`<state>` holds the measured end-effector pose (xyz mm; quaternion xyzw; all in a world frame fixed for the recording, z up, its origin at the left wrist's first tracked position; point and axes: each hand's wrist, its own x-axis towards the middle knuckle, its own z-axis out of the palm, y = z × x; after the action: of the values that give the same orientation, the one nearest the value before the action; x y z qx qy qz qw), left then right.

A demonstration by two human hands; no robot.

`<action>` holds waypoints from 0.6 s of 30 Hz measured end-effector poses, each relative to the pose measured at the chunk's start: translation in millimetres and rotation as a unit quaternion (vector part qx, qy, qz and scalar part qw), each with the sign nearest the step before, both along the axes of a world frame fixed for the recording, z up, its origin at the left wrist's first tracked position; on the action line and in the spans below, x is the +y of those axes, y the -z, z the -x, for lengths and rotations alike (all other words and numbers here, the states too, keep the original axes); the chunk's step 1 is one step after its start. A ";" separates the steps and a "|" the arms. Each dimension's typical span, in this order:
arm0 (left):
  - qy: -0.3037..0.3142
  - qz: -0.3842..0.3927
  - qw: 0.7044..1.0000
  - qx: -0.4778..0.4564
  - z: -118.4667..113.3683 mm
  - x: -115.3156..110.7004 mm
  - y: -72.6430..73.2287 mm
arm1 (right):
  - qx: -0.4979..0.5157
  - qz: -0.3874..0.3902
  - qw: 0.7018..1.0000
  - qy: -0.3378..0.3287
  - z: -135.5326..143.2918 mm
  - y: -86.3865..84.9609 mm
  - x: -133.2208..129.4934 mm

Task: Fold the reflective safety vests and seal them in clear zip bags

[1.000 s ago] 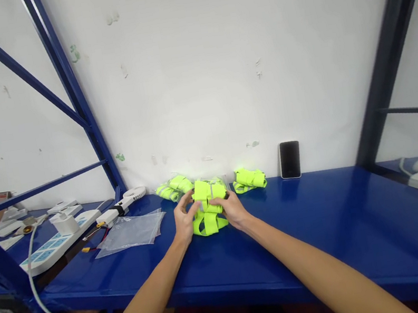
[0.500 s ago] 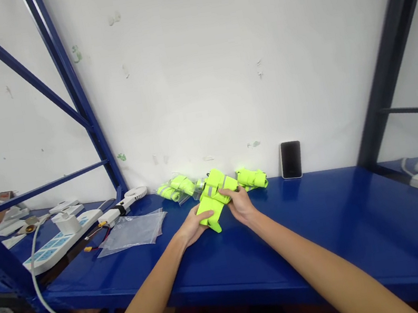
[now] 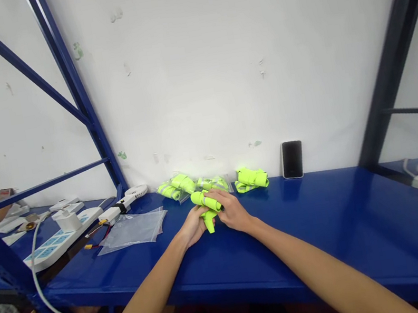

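Both hands grip one neon-yellow reflective strap [image 3: 201, 199], partly rolled up, just above the blue tabletop. My left hand [image 3: 193, 226] is closed on its lower left side, by a loose end that hangs down. My right hand [image 3: 233, 209] wraps over the roll from the right, with the fingers on top; a small dark piece shows by its fingertips. Behind the hands lie bagged neon-yellow straps [image 3: 182, 183] in clear plastic, against the wall. To their right is another rolled neon-yellow strap [image 3: 251, 178] without a visible bag.
Clear plastic bags [image 3: 135, 229] lie flat on the left. Beyond them are a small white fan [image 3: 135, 193], a cable with a yellow connector and a white power strip [image 3: 57, 245]. A black-faced device [image 3: 292, 159] leans on the wall. Blue rack posts [image 3: 81, 97] stand at the left.
The strap has gone from a flatter, spread bundle to a tighter roll. My right hand has come down and left over it, uncovering the bagged straps behind.
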<state>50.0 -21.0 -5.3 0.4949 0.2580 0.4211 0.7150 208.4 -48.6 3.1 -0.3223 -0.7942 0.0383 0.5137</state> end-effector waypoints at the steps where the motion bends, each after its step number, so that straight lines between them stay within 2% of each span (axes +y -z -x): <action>1: 0.004 0.010 1.000 -0.012 1.2 -0.1 -0.3 | -0.016 0.007 1.000 -0.009 -0.9 1.0 0.7; 5: 0.082 0.035 0.995 -0.051 8.1 -5.2 -4.4 | 0.004 0.050 0.998 -0.023 -8.7 2.5 5.3; 9: 0.121 -0.036 0.992 -0.030 10.3 -14.3 -7.3 | 0.061 0.114 0.991 0.026 -21.6 5.8 13.3; 11: 0.121 -0.062 0.991 0.001 8.2 -15.6 -6.0 | 0.081 0.158 0.983 0.037 -26.3 8.3 16.9; 13: 0.076 -0.078 0.993 0.047 5.6 -12.8 -3.1 | 0.102 0.189 0.976 0.024 -28.3 9.5 18.4; 15: -0.012 -0.110 0.988 0.106 4.0 -6.7 -0.3 | 0.123 0.218 0.968 -0.006 -27.9 8.8 17.3; 18: -0.159 -0.194 0.952 0.176 4.3 2.1 0.5 | 0.149 0.291 0.944 -0.057 -24.6 5.7 13.0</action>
<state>45.7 -18.9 -5.9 0.6430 0.3687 0.4775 0.4718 233.1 -35.6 -2.6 -0.4028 -0.6801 0.3438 0.5069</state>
